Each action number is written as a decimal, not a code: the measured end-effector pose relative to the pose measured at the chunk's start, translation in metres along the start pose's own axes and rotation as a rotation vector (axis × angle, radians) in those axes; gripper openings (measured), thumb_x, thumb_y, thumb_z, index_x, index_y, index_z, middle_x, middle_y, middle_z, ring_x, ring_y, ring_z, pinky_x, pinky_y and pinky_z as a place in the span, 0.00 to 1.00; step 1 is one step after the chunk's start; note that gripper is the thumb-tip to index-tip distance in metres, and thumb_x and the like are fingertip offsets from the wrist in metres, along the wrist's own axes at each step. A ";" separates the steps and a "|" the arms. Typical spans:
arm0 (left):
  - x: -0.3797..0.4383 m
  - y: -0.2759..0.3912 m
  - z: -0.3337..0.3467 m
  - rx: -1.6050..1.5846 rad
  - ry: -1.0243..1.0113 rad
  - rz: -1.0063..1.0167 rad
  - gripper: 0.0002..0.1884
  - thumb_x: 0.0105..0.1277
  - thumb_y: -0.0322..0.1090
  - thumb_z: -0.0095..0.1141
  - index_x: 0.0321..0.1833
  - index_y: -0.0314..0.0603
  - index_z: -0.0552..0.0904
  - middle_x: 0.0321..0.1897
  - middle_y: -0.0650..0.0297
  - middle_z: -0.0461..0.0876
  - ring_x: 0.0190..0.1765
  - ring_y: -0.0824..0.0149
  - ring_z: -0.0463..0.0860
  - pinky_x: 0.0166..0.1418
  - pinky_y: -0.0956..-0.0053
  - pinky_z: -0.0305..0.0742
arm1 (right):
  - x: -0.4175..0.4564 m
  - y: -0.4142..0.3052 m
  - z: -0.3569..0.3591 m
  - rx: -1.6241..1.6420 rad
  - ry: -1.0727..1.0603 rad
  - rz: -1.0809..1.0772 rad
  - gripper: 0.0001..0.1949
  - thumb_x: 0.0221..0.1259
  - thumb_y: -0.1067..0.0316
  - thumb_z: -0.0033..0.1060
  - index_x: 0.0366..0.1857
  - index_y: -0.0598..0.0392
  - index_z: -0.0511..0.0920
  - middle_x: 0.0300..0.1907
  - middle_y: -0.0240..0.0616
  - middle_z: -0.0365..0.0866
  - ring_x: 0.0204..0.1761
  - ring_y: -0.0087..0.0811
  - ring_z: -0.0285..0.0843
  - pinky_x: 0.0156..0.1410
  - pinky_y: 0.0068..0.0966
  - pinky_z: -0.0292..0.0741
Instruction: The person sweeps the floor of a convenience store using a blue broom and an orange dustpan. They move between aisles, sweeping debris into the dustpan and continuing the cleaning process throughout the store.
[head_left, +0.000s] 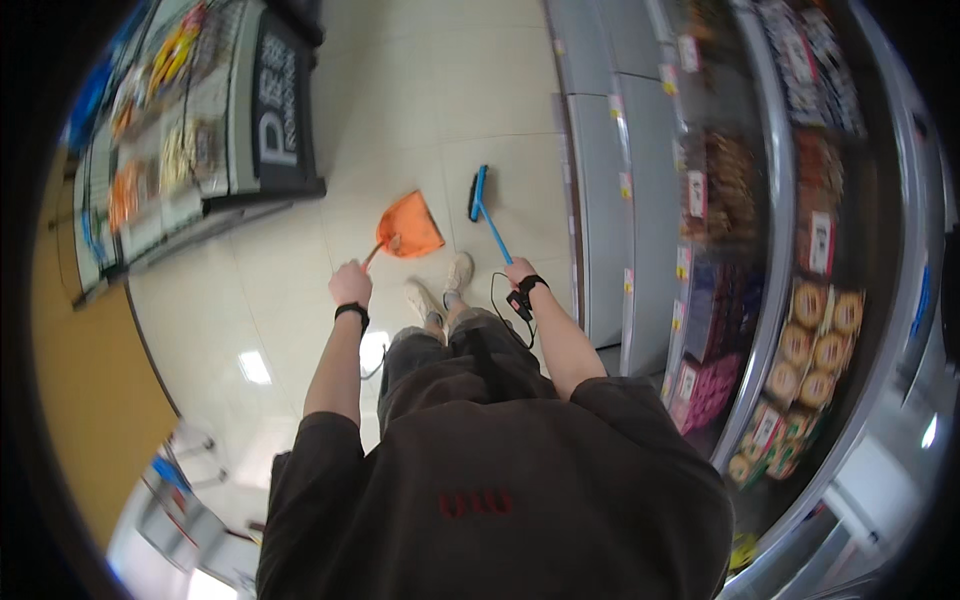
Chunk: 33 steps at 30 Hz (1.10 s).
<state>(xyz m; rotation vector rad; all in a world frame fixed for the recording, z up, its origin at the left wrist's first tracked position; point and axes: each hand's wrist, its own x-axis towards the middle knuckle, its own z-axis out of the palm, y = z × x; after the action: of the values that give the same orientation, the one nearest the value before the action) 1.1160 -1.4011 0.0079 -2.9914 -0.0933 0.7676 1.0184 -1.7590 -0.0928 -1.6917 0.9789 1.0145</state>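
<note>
My left hand (351, 283) is closed around the handle of an orange dustpan (414, 227). The pan is near the tiled floor ahead of my shoes, its wide edge turned to the right; whether it touches the floor I cannot tell. In my right hand (519, 271) is the blue handle of a broom (491, 225). Its blue head with dark bristles (473, 193) is ahead and to the right of the dustpan, apart from it. Each wrist wears a black band, and a small device on a cable hangs by the right one.
Shelves (772, 225) of packaged food with price tags run along the right, above grey base panels (611, 202). At the front left stands a display rack (281, 112) of bagged goods. A tan panel (112, 390) and a wheeled metal frame (202, 461) are at the left.
</note>
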 end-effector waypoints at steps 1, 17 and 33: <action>0.001 -0.001 -0.002 0.025 -0.038 -0.005 0.12 0.65 0.42 0.52 0.35 0.42 0.82 0.34 0.54 0.84 0.39 0.52 0.84 0.42 0.59 0.80 | -0.005 0.015 -0.011 -0.039 -0.002 0.006 0.08 0.56 0.70 0.42 0.26 0.61 0.74 0.14 0.42 0.72 0.15 0.36 0.73 0.21 0.35 0.69; 0.085 0.048 -0.140 0.261 -0.107 0.038 0.30 0.55 0.62 0.60 0.45 0.40 0.82 0.44 0.51 0.84 0.49 0.51 0.83 0.50 0.61 0.79 | 0.030 0.138 -0.057 0.218 0.040 0.200 0.05 0.44 0.80 0.38 0.15 0.60 0.64 0.12 0.46 0.62 0.13 0.45 0.69 0.17 0.41 0.66; 0.256 0.070 -0.193 0.244 0.162 0.421 0.22 0.57 0.55 0.58 0.37 0.42 0.85 0.35 0.50 0.85 0.40 0.47 0.84 0.44 0.57 0.80 | -0.013 0.032 -0.007 1.093 0.309 0.099 0.07 0.54 0.67 0.53 0.23 0.51 0.68 0.15 0.27 0.63 0.13 0.22 0.60 0.14 0.25 0.56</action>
<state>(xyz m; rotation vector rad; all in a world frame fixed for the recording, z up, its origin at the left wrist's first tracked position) 1.4366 -1.4595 0.0495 -2.8484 0.6066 0.5093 0.9857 -1.7721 -0.0887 -0.8699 1.4591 0.1401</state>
